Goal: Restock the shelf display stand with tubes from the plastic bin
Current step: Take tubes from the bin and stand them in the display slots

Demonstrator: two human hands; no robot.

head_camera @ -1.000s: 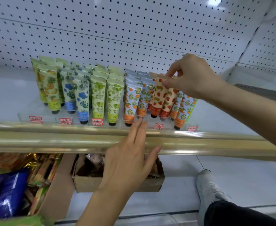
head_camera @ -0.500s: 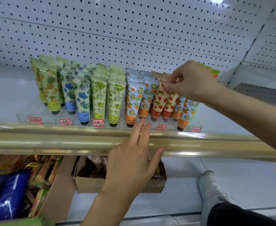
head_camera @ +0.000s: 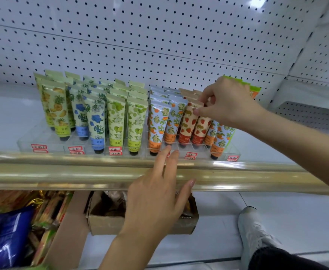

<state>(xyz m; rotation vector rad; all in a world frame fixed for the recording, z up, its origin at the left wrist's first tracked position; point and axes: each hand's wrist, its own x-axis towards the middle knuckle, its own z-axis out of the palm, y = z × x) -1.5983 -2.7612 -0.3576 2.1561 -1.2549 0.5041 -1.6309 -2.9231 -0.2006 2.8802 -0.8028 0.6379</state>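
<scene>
A clear acrylic display stand (head_camera: 235, 151) on the white shelf holds rows of upright tubes: pineapple (head_camera: 54, 108), blue flower (head_camera: 96, 121), green lime (head_camera: 116, 121), orange blossom (head_camera: 157, 123) and strawberry (head_camera: 188, 123). My right hand (head_camera: 228, 102) pinches the top of a strawberry tube standing in the stand's right half. My left hand (head_camera: 157, 193) reaches up with straight fingers, its fingertips touching the stand's front edge below the orange tubes. The plastic bin shows only as a clear rim (head_camera: 189, 266) at the bottom edge.
A gold rail (head_camera: 62, 172) runs along the shelf front. White pegboard (head_camera: 159, 36) backs the shelf. Below are a cardboard box (head_camera: 105, 223), snack packets (head_camera: 8, 236) at the lower left, and a white shoe (head_camera: 255, 230) on the floor. A green pack (head_camera: 254, 90) stands behind my right hand.
My right hand has lowered slightly with the strawberry tube into the row. My left hand has risen a little, fingertips reaching the stand's front.
</scene>
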